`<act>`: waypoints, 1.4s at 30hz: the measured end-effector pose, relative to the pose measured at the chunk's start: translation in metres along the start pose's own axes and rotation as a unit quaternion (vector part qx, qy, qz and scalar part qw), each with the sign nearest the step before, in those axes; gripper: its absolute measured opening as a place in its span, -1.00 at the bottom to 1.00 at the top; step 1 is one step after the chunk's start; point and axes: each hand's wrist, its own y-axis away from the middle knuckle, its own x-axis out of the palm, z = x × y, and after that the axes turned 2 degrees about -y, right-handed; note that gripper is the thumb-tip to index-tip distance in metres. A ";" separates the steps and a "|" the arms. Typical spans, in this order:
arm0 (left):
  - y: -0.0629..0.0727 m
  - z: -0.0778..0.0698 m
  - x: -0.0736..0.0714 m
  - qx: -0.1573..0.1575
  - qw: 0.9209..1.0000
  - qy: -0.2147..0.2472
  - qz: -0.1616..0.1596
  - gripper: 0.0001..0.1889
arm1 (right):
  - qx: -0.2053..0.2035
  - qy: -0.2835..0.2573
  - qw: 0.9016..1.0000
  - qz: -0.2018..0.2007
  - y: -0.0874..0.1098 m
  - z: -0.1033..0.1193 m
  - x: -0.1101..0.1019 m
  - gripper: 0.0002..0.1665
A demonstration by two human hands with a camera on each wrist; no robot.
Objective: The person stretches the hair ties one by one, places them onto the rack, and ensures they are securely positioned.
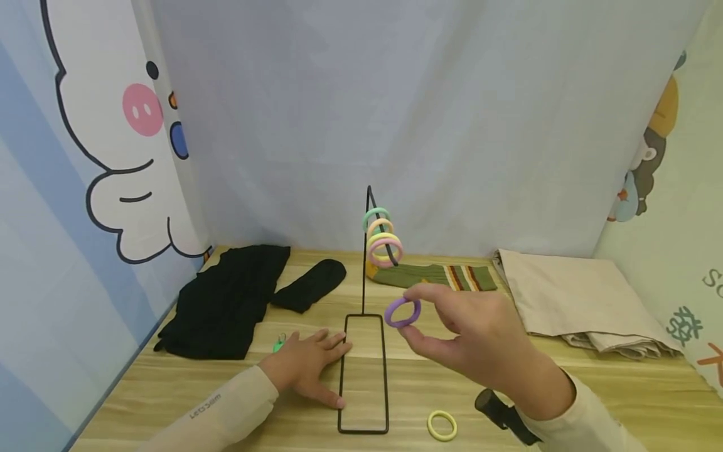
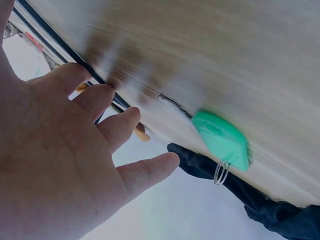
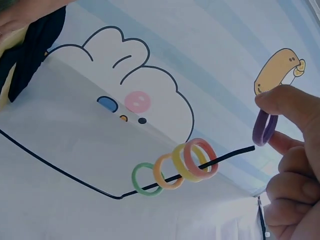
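Observation:
My right hand (image 1: 480, 333) pinches a purple ring (image 1: 390, 315) between thumb and forefinger, in front of a black wire stand (image 1: 364, 282). In the right wrist view, the purple ring (image 3: 260, 131) is close to the tip of the stand's arm (image 3: 235, 154), apart from the hook's other rings. Hanging on that arm are a green ring (image 3: 135, 180), an orange ring (image 3: 158, 175), a yellow ring (image 3: 178, 165) and a pink ring (image 3: 212, 169). Fingers spread, my left hand (image 1: 310, 364) rests over the left side of the stand's rectangular base (image 1: 386, 376).
Another yellow ring (image 1: 431, 428) lies on the table near the front. Beside the left hand sits a green object with metal loops (image 2: 220, 137). Black cloth (image 1: 226, 307), a black sock (image 1: 310, 285), a green striped sock (image 1: 418, 275) and beige cloth (image 1: 570, 295) lie farther back.

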 end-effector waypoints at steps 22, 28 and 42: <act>0.000 0.001 0.002 0.005 1.000 -0.001 -0.005 0.06 | 0.070 0.045 0.996 0.007 -0.005 -0.012 0.008 -0.49; -0.001 0.001 0.002 0.006 1.000 -0.002 -0.005 0.06 | 0.098 0.039 0.994 0.033 0.017 -0.013 0.019 -0.51; 0.000 -0.001 0.000 0.003 1.000 -0.007 0.001 0.06 | 0.219 0.040 0.955 0.198 0.091 -0.011 0.051 -0.45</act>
